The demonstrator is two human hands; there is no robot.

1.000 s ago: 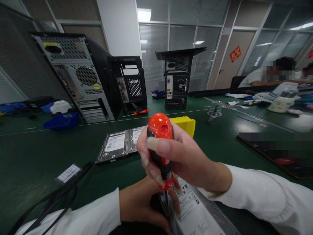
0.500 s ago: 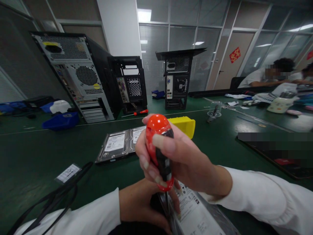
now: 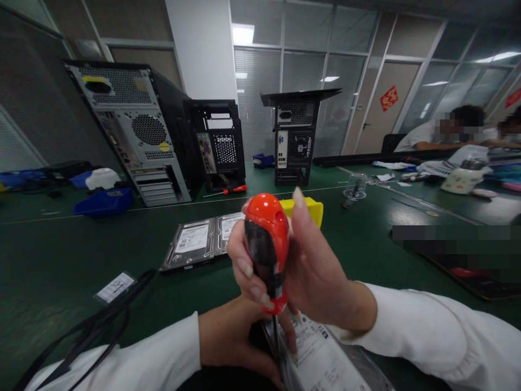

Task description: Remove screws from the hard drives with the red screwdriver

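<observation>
A red-and-black screwdriver (image 3: 266, 252) stands nearly upright in my right hand (image 3: 313, 271), its shaft pointing down at the edge of a silver computer drive (image 3: 321, 353) with a white printed label. My right fingers curl round the handle's far side while the thumb is raised off it. Lower down, my left hand (image 3: 240, 336) grips the drive's side, with fingertips on the labelled face. The screwdriver's tip is too hard to make out. Two hard disks (image 3: 191, 241) lie beyond my hands, partly covered by the right one. A yellow bin (image 3: 313, 212) shows behind my right thumb.
Computer cases (image 3: 148, 130) stand at the back, with another screwdriver (image 3: 235, 190) before them. A blue bin (image 3: 103, 202) and black cables (image 3: 118, 309) are on the left. A clear plastic cup (image 3: 356, 187) stands right of centre. Another person (image 3: 431, 133) sits far right.
The screwdriver handle has turned about its axis in my right hand. My right thumb has lifted off the handle. My left hand stays on the drive. The view has tilted slightly.
</observation>
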